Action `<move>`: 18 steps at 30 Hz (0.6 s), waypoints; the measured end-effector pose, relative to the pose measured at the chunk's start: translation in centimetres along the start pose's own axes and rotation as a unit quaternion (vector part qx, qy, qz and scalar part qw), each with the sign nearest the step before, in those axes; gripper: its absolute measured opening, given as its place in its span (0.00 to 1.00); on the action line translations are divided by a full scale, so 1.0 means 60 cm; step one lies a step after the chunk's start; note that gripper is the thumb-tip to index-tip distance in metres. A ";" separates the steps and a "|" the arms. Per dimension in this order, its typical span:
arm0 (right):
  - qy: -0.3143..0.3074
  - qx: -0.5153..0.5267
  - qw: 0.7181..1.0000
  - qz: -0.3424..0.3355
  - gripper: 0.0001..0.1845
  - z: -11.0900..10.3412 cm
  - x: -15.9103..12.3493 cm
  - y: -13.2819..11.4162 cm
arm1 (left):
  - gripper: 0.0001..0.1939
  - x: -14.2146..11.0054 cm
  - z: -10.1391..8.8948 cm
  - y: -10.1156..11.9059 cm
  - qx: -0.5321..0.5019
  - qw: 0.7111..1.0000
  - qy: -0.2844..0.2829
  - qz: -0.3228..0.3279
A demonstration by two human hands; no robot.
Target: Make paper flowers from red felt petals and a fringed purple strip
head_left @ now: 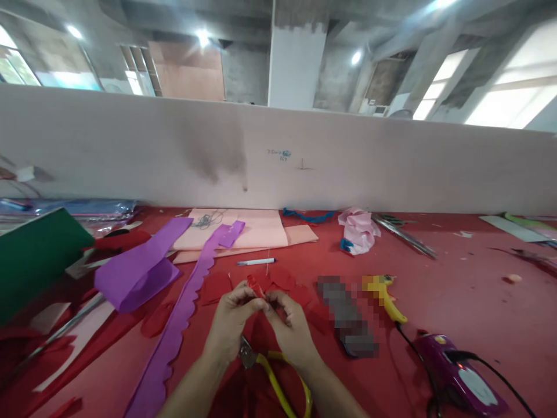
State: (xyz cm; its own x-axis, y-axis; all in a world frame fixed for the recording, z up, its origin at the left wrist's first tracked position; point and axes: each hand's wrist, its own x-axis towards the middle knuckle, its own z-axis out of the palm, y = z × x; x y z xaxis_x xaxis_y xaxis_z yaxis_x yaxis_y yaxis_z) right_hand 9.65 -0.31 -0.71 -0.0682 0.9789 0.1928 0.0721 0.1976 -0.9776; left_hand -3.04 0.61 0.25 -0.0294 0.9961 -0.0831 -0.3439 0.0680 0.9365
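Observation:
A small rolled piece of red crepe paper point(256, 285) is pinched between my two hands, above the middle of the red table. My left hand point(235, 313) grips its left side with thumb and fingertips. From the right, my right hand point(287, 322) closes on its lower end, and the fingertips of both hands meet. Cut red paper pieces point(282, 278) lie just behind and around my hands. Below my wrists rest pliers with yellow handles point(274, 380), partly covered by my right forearm. A white marker point(256, 262) lies beyond my fingers.
On the left are a scalloped purple strip point(185, 313), a folded purple sheet point(130, 278) and a green board point(39, 261). Peach sheets point(248, 223) lie at the back. To the right are a pixelated dark object point(348, 319), a yellow glue gun point(385, 293) and a purple corded device point(461, 374).

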 end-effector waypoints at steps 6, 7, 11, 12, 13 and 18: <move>0.023 -0.039 0.998 -0.031 0.06 -0.003 -0.002 0.001 | 0.04 -0.002 0.002 -0.003 0.022 0.999 -0.014 0.037; 0.026 -0.049 0.997 -0.045 0.06 -0.004 -0.001 0.001 | 0.03 -0.004 0.002 -0.002 0.030 0.998 -0.022 0.046; 0.045 -0.073 0.993 -0.075 0.06 -0.005 0.000 -0.001 | 0.01 -0.009 0.005 -0.001 0.051 0.996 -0.028 0.069; 0.050 -0.073 0.993 -0.075 0.06 -0.005 -0.001 -0.002 | 0.02 -0.009 0.006 -0.001 0.057 0.996 -0.027 0.069; 0.053 -0.068 0.994 -0.073 0.06 -0.005 -0.002 -0.002 | 0.02 -0.009 0.007 -0.001 0.065 0.995 -0.025 0.066; 0.045 -0.048 0.996 -0.058 0.07 -0.005 -0.005 -0.004 | 0.03 -0.005 0.008 0.000 0.090 0.994 -0.022 0.063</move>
State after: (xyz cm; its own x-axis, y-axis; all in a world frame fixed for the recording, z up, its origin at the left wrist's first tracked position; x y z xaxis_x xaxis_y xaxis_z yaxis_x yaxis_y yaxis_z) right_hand 9.94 -0.62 -0.52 0.0077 0.9488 0.3159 0.1641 0.3104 -0.9363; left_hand -2.60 0.33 0.42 -0.0197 0.9986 0.0488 -0.1674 -0.0514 0.9845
